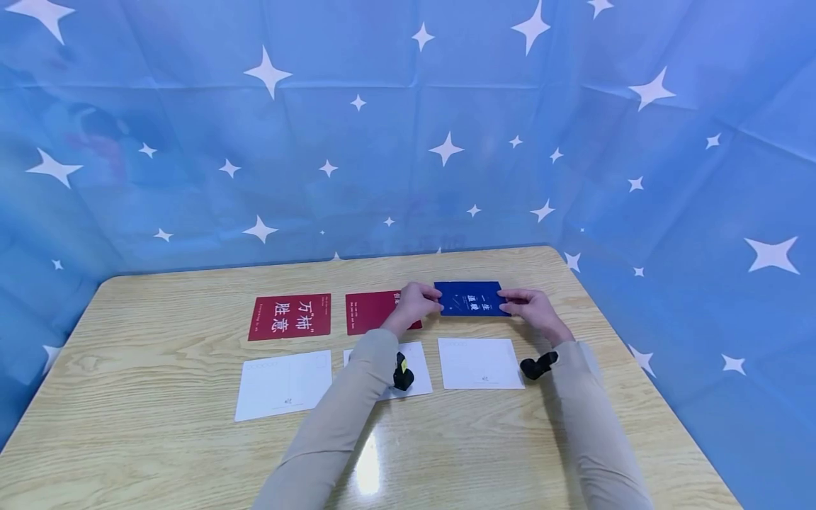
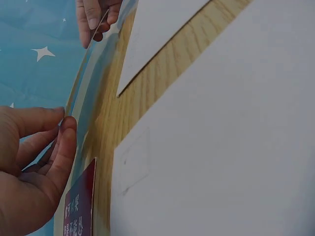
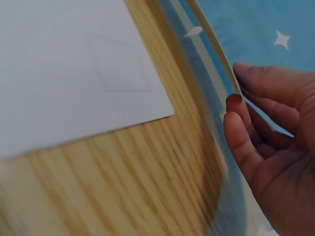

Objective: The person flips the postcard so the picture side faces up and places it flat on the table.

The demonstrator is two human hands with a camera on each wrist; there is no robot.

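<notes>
A dark blue card (image 1: pixel 462 298) with white characters is held between both hands near the back right of the table. My left hand (image 1: pixel 416 303) pinches its left edge between thumb and fingers. At the opposite edge my right hand (image 1: pixel 530 309) pinches it the same way. Both wrist views show the card edge-on as a thin strip, raised off the tabletop. Nearest to the left hand lies a red card (image 1: pixel 370 312), partly covered by that hand. A white card (image 1: pixel 481 363) with faint printed lines lies in front of the blue one.
Another red card (image 1: pixel 290 316) lies further left in the back row. Two more white cards lie in the front row, one at the left (image 1: pixel 284 384) and a middle one (image 1: pixel 417 368) partly under the left forearm. A blue star-patterned cloth (image 1: pixel 382 191) hangs behind the wooden table (image 1: pixel 159 354).
</notes>
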